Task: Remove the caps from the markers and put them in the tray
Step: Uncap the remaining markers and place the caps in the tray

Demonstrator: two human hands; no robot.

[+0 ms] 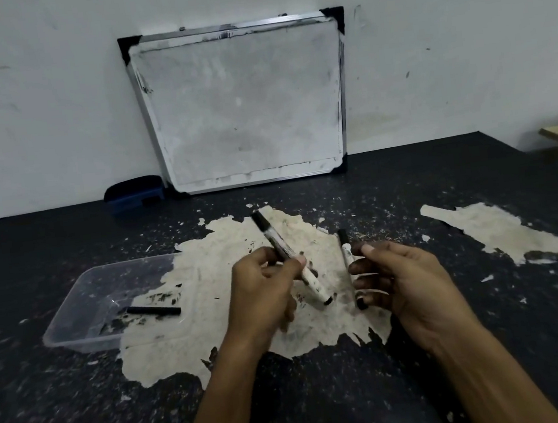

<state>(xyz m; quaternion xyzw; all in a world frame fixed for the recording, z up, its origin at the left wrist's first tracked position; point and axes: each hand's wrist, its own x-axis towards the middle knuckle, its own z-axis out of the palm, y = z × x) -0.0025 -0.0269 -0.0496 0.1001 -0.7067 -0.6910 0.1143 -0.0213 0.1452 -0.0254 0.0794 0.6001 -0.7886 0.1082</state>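
Dim, flat indoor light – no clear source direction, no hard shadows. Slightly soft overall, low contrast, cool grey cast. Motion blur on the left hand fingers and lower edge; the right hand is sharper. Dark table is smeared and grainy toward the bottom corners. Wide-angle distortion – table edge bows and the whiteboard frame leans and curves. Faint sheen on the clear tray rim, no strong glare. Wall evenly lit, slightly darker at the edges.

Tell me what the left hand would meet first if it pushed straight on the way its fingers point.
Probably the marker in the right hand: the left hand points rightward toward it across a small gap. Depth is unclear.
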